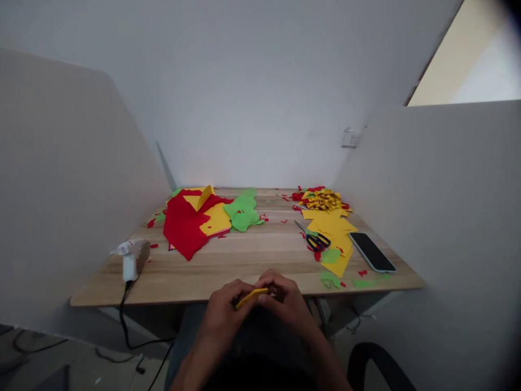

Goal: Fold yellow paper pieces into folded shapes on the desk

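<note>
Just past the table's front edge, above my lap, both hands meet around a small piece of yellow felt (251, 297), which looks folded. My left hand (225, 305) grips it from the left, with the fingers curled. My right hand (283, 298) pinches its right end, thumb towards me. Part of the felt is hidden by the fingers. To the right on the table lie scissors (317, 240) with dark handles, closest to my right hand among the tools. Yellow felt sheets (336, 231) lie around and beneath them.
On the left stands a white hot glue gun (130, 260), its cord hanging off the table (260, 250). Red felt (183, 225) and green felt (244, 212) lie at back left. A phone (372, 252) and a pile of cut yellow pieces (323, 200) are right. Partitions flank the table.
</note>
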`<state>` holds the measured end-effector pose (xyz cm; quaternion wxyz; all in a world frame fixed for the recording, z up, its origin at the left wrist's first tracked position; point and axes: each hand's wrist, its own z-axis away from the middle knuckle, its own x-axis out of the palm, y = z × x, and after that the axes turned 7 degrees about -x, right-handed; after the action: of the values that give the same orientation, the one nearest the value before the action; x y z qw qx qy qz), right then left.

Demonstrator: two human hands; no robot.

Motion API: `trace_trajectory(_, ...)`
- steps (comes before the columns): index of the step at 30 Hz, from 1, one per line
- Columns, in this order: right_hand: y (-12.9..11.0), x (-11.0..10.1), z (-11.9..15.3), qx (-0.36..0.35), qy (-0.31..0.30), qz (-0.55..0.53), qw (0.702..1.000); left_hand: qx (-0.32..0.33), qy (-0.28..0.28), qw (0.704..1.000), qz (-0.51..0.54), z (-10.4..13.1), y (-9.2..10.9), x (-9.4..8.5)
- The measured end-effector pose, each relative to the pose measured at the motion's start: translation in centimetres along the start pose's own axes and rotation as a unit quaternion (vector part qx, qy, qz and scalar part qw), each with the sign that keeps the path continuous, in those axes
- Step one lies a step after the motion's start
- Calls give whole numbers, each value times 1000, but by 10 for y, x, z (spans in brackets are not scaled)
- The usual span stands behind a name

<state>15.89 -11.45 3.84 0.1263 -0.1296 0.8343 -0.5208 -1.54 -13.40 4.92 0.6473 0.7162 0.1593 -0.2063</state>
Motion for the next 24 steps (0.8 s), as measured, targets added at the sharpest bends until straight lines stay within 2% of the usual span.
trace_trajectory(1,-10,5,0,8,25,3,1000,-32,25,999,21,4,13,-6)
trace_trajectory(3,-28,14,1,26,49,-3,998,-67,37,995,71,12,35,-15)
trace_trajectory(6,-44,22,1,22,68,-40,997,-78,67,984,148,22,51,-25)
trace_trajectory(12,-54,27,6,11,90,-86,992,-38,78,983,165,28,52,-29)
trace_trajectory(16,-60,28,8,14,108,-54,993,-17,79,984,159,29,54,-28)
trace_trajectory(24,-65,23,12,3,160,13,987,16,35,992,123,23,57,-24)
